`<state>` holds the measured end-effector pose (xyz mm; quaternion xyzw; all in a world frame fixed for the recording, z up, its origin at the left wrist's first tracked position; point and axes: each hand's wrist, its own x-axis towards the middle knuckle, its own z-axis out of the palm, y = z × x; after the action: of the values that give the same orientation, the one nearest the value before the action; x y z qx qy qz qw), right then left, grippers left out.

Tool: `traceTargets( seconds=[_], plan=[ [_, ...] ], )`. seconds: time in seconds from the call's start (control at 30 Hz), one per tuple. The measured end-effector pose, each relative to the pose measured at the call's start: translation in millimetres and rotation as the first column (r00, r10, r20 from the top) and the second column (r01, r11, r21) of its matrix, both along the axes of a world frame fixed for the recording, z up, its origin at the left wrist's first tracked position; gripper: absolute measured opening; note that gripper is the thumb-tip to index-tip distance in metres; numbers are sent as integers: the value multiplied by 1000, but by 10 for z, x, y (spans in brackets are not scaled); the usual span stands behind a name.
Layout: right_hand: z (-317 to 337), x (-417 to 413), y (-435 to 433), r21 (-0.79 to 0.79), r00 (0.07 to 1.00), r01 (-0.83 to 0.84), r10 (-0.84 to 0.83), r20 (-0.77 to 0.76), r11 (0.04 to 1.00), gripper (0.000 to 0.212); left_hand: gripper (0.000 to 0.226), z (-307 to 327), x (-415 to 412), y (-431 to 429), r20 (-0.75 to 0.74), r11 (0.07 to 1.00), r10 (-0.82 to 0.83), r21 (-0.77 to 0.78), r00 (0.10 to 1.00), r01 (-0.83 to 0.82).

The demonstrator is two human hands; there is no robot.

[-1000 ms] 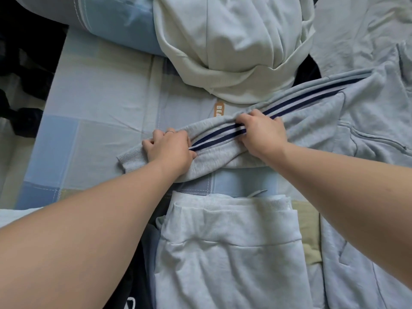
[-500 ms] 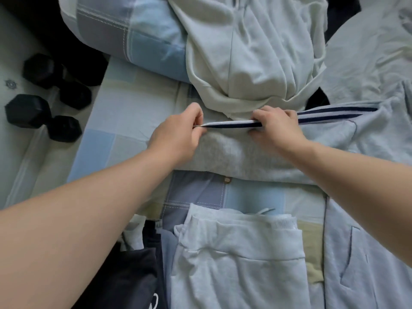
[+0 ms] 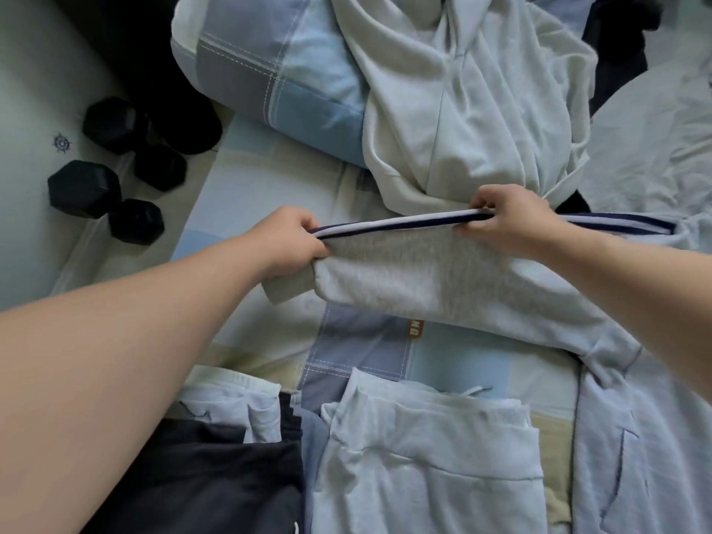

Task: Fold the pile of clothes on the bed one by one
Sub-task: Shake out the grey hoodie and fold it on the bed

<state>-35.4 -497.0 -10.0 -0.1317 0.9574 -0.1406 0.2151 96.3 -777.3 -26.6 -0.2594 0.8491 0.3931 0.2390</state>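
Head view: at mid-frame the left hand (image 3: 293,240) and the right hand (image 3: 508,217), apart, each pinch the striped edge (image 3: 397,223) of the grey sweatshirt sleeve (image 3: 404,275), probably to pull it taut so the fold lands straight. Its lower part rests on the bed (image 3: 246,179). A pale garment (image 3: 462,109) is heaped on the pillow (image 3: 277,71) at upper centre, seemingly not yet folded. Pale trousers (image 3: 424,456) and a dark garment (image 3: 192,475) lie at the bottom. The bed wears a soft checked sheet. Dumbbells (image 3: 111,186) sit on the floor (image 3: 31,90), upper left.

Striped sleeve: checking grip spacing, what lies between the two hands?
Head view: only the striped sleeve edge, stretched from left hand to right hand.
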Motion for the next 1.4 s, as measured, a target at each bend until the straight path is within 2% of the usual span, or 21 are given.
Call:
traceTargets(
  seconds=[0.07,0.13,0.2,0.3,0.37,0.43,0.5,0.6,0.67,0.73,0.8,0.9,0.97,1.03,1.07,1.13,1.17,1.23,1.27,1.33,1.4],
  plan=[
    [-54,9,-75,-5,999,-2,2,-37,1000,14,15,-57,49,-48,-37,995,94,22,995,-93],
    [-129,53,-188,37,992,-47,51,-119,998,3,22,-172,89,-29,-101,986,142,-72,985,-150],
    [-236,129,-312,54,979,-50,59,-194,997,16,26,-253,130,28,-153,961,186,-178,970,-213],
    [-378,353,-387,24,967,-10,16,-254,1000,44,33,-343,252,162,-182,880,-30,-472,983,-60],
    [-473,531,-217,13,965,-14,17,-260,1000,55,40,-364,333,296,-253,837,-269,-540,929,95],
    [-573,642,97,68,969,51,-33,-243,996,64,48,-413,383,460,-248,797,-491,-514,835,316],
    [-652,659,410,162,960,202,-163,-230,966,72,55,-510,383,630,-136,721,-629,-470,766,509],
    [-803,583,674,281,907,414,-365,-212,866,78,59,-650,312,797,79,729,-592,-373,802,574],
    [-920,544,649,304,871,488,-480,-104,818,80,61,-721,289,844,144,757,-540,-348,829,553],
    [-1056,558,466,298,891,423,-452,34,856,82,58,-757,297,842,143,756,-529,-367,836,541],
    [-1137,607,209,222,956,229,-261,132,948,79,57,-762,312,841,135,743,-507,-434,852,510],
    [-1067,630,39,-12,966,-62,63,250,998,64,58,-725,315,966,155,717,-424,-545,892,435],
    [-932,587,225,-209,952,-111,164,257,972,58,56,-688,294,1146,136,712,-387,-585,912,389],
    [-800,516,617,-287,992,-95,115,57,953,57,54,-659,245,1383,75,716,-388,-603,918,352],
    [-761,450,889,-242,995,-72,54,-80,968,58,53,-650,213,1521,37,727,-397,-597,917,339],
    [-751,299,1532,-73,961,124,-138,-241,990,63,52,-655,135,1838,-40,749,-440,-568,897,342],
    [-760,228,1869,11,927,291,-279,-252,957,67,52,-668,87,2018,-76,751,-474,-555,877,357],
    [-819,127,2431,146,803,594,-571,-173,791,70,53,-712,-27,2421,-134,745,-546,-530,827,406],
    [-872,102,2619,204,764,644,-637,-104,738,71,53,-747,-94,2645,-153,741,-576,-513,803,433],
    [-1009,116,2834,243,838,511,-541,70,824,69,54,-833,-207,3108,-163,732,-618,-475,769,488],
    [-1113,173,2978,143,939,273,-296,177,951,65,55,-945,-277,3534,-136,733,-612,-468,779,494]
  ],
)
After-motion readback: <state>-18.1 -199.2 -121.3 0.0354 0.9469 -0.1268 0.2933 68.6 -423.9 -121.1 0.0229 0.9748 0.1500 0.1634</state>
